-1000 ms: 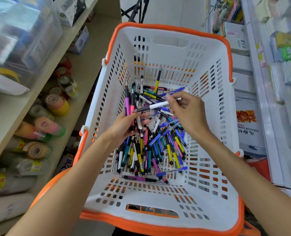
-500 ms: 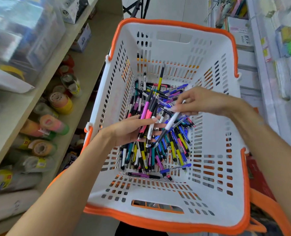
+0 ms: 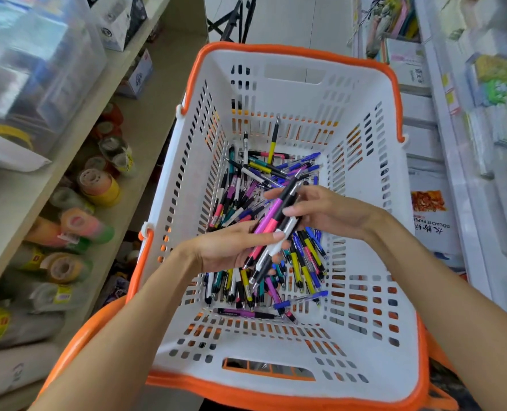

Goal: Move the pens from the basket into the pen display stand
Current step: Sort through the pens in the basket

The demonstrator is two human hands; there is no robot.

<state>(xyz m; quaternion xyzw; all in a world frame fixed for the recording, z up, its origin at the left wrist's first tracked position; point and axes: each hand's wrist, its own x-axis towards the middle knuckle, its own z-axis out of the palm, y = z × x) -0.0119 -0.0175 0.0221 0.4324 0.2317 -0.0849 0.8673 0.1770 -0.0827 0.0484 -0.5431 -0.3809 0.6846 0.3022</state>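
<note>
A white basket with an orange rim (image 3: 302, 381) fills the middle of the view. On its floor lies a heap of several coloured pens (image 3: 264, 179), blue, yellow, teal, pink and purple. My left hand (image 3: 231, 247) is palm-up above the heap and grips a small bunch of pens (image 3: 271, 223), pink, purple and white ones. My right hand (image 3: 326, 212) comes in from the right and pinches the upper part of that same bunch. No pen display stand is in view.
A beige shelf unit (image 3: 68, 143) runs along the left, holding tape rolls (image 3: 98, 188) and clear plastic boxes (image 3: 29, 63). White shelving with stationery and paper packs (image 3: 430, 215) stands on the right. Tiled floor shows beyond the basket.
My right hand has carried a white pen over and laid it with the pink ones in my left hand. Both hands have risen slightly above the heap and now meet on the bunch.
</note>
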